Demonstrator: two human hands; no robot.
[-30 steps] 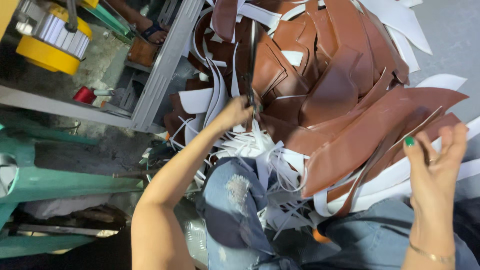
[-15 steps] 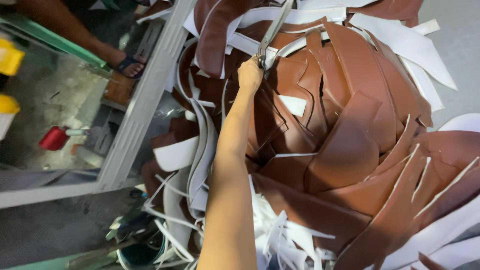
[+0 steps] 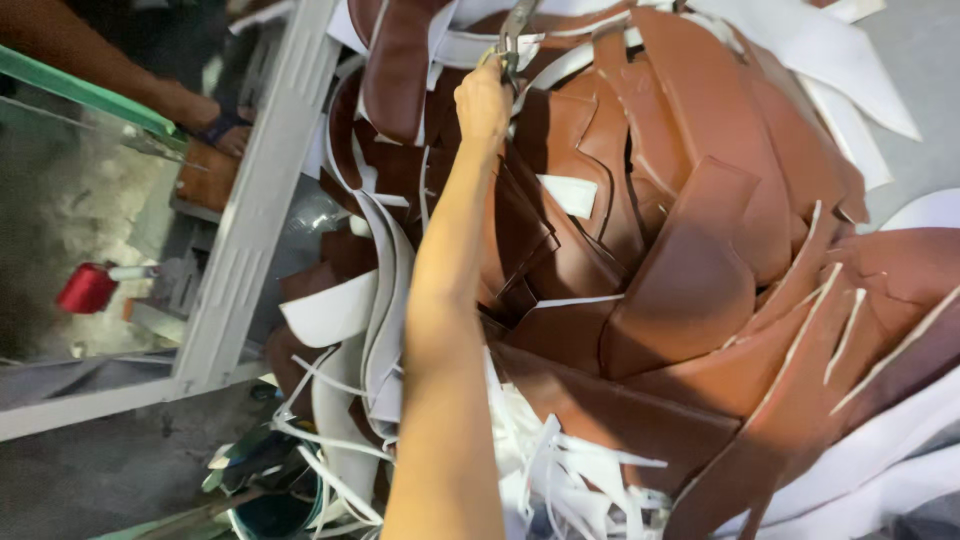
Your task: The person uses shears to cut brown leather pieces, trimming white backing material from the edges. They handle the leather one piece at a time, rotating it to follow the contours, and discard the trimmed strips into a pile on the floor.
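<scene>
Left hand (image 3: 483, 100) is gripping scissors (image 3: 512, 40) w/ fist clenched, reaching far over brown leather pieces (image 3: 690, 280); blades risk nicking good panels if stack's shifting.

Metal scissors (image 3: 513, 38), blades pointing away at the top edge, gripped at the handles, over a heap of brown leather pieces (image 3: 690, 270) with white backing, overlapping loosely.
</scene>
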